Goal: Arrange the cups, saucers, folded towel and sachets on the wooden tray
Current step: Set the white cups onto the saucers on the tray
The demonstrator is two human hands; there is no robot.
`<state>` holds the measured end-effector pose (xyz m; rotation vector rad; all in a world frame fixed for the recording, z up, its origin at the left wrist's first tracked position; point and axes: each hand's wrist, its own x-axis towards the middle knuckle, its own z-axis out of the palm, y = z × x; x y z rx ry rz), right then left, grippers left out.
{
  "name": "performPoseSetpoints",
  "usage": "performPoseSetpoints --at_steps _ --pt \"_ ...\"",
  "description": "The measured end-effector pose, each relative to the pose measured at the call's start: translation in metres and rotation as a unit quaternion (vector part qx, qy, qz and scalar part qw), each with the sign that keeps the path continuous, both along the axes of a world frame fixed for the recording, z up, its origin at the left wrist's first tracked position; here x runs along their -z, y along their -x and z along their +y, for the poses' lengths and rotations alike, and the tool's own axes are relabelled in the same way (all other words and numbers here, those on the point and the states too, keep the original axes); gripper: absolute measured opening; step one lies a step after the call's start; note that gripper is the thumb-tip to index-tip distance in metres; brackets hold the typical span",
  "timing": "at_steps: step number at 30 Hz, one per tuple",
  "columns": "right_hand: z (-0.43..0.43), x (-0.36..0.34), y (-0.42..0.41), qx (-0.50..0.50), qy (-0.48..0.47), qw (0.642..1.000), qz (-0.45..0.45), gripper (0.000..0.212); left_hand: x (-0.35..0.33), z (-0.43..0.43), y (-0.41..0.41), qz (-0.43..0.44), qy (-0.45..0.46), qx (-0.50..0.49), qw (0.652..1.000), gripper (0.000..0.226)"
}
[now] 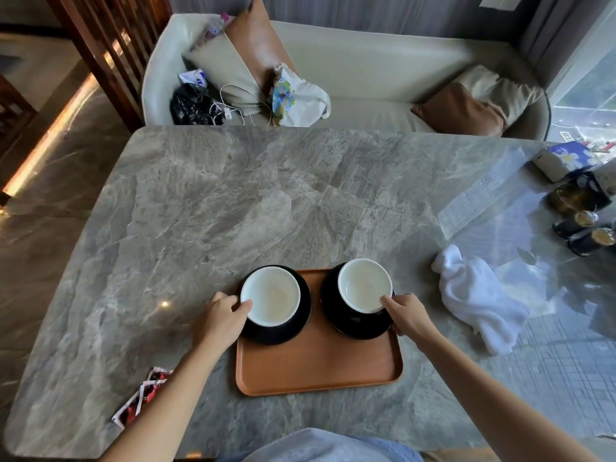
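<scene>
A wooden tray (316, 365) lies on the marble table in front of me. Two black cups with white insides stand on black saucers across its far end. My left hand (221, 316) grips the left cup (271, 296) at its near-left rim; its saucer (301, 323) overhangs the tray's left edge. My right hand (405, 315) holds the right cup (363, 283) at its near-right rim, above the right saucer (333, 306). A crumpled white towel (473, 295) lies on the table to the right of the tray. Red-and-white sachets (143, 396) lie at the near left, partly hidden by my left forearm.
Dark jars with gold lids (583, 225) and a blue-and-white box (563, 160) stand at the table's right edge. A cream sofa (366, 68) with cushions, bags and a cable runs behind the table. The near half of the tray is bare.
</scene>
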<state>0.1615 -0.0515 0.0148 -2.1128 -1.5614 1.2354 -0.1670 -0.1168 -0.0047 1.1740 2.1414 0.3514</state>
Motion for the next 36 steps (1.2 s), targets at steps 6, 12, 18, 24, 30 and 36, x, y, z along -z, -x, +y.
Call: performPoseSetpoints --at_steps 6,12,18,24,30,36 --pt "0.000 0.005 -0.001 -0.007 -0.010 1.000 -0.002 0.042 -0.002 0.000 -0.004 0.018 0.012 0.020 1.000 0.039" --pt "0.000 0.012 -0.005 -0.017 -0.016 1.000 -0.006 0.048 -0.008 -0.006 -0.008 0.057 0.012 0.029 0.998 0.036" --pt "-0.013 0.004 -0.004 0.001 -0.081 0.996 -0.041 0.037 -0.026 -0.014 -0.025 0.028 -0.108 0.036 0.993 0.064" --pt "-0.032 -0.006 -0.008 -0.078 -0.195 0.964 -0.165 0.072 -0.046 -0.012 -0.056 0.127 -0.132 0.149 0.972 0.076" --pt "-0.042 -0.010 -0.032 -0.165 -0.210 0.942 -0.201 0.073 -0.057 -0.005 -0.112 0.135 -0.151 0.241 0.949 0.077" --pt "-0.041 -0.017 -0.080 -0.185 -0.202 0.937 -0.217 0.074 -0.064 0.009 -0.184 0.154 -0.150 0.296 0.931 0.080"
